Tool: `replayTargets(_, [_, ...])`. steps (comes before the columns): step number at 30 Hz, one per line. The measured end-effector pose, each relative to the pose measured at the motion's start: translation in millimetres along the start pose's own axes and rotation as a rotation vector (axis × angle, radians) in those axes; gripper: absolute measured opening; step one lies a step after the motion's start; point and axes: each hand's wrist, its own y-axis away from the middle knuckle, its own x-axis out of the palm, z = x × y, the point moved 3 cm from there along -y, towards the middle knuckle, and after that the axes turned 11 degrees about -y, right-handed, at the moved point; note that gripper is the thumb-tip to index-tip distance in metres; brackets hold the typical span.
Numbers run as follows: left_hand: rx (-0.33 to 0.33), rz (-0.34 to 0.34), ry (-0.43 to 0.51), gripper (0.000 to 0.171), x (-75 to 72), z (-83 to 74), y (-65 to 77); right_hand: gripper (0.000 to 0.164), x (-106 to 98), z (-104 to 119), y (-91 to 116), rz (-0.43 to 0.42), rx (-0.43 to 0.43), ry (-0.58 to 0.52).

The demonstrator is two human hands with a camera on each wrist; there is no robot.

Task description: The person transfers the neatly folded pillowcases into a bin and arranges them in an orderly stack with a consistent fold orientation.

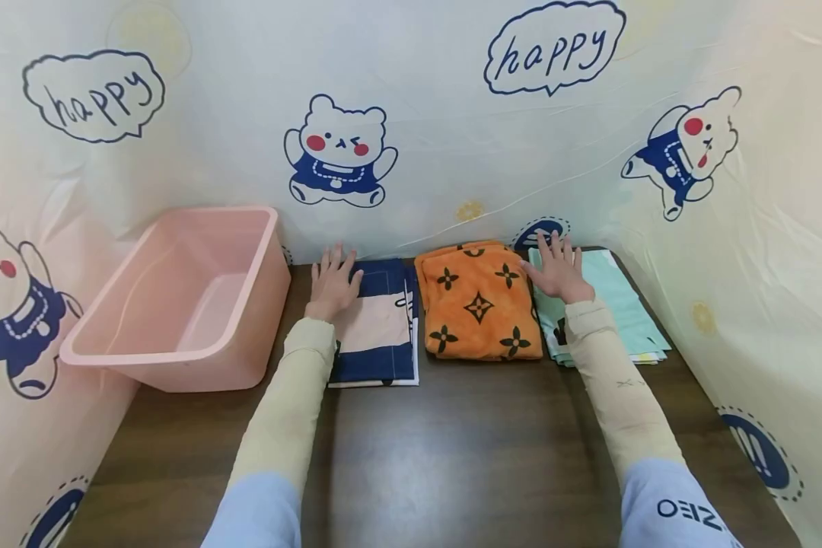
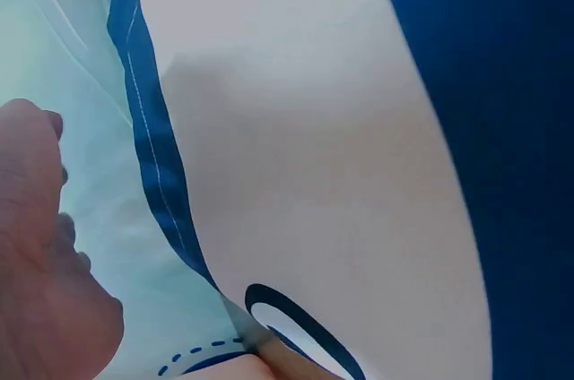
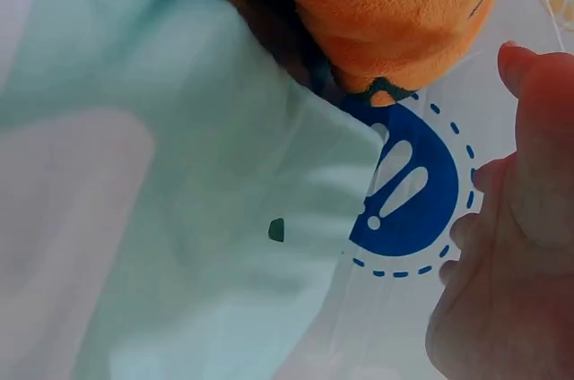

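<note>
Three folded cloths lie in a row along the back of the table. My left hand [image 1: 332,286], fingers spread and straight, is over the back left corner of the navy and pale pink folded cloth [image 1: 377,320]. Orange plush cloth [image 1: 479,304] with dark flower motifs sits in the middle, between the hands. At the right, my right hand [image 1: 559,270] spreads its fingers over the mint green folded cloth [image 1: 623,304], its thumb close to the orange cloth's edge. Neither hand has anything gripped. Both wrist views show the hands beside the cloth edges.
A pink plastic tub [image 1: 267,289] stands at the back left, beside the navy cloth. The dark wooden table [image 1: 425,464] stretches toward me. White sheeting [image 1: 438,152] printed with bears and "happy" bubbles hangs behind and along both sides.
</note>
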Motion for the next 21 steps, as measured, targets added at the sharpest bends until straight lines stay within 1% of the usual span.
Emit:
replayTargets(5, [0.043,0.056,0.002,0.058,-1.4,-1.7,7.5,0.084,6,7,-3,-0.009,-0.073,-0.045])
replayTargets(9, [0.078,0.111,-0.004,0.057,-4.2,-0.4,16.4,0.085,15,20,-2,0.029,-0.128,-0.082])
replayTargets(12, [0.083,0.152,0.011,0.057,-6.8,1.6,21.3,0.087,20,31,-1,0.046,-0.171,-0.106])
replayTargets(15, [0.066,0.198,0.069,0.054,-8.9,3.2,25.8,0.086,25,43,-1,0.063,-0.208,-0.108])
replayTargets(18, [0.056,0.230,0.122,0.049,-10.1,3.0,30.0,0.079,31,54,1,0.074,-0.236,-0.105])
replayTargets(21, [0.066,0.236,0.147,0.045,-12.4,0.5,34.3,0.064,36,68,2,0.068,-0.293,-0.101])
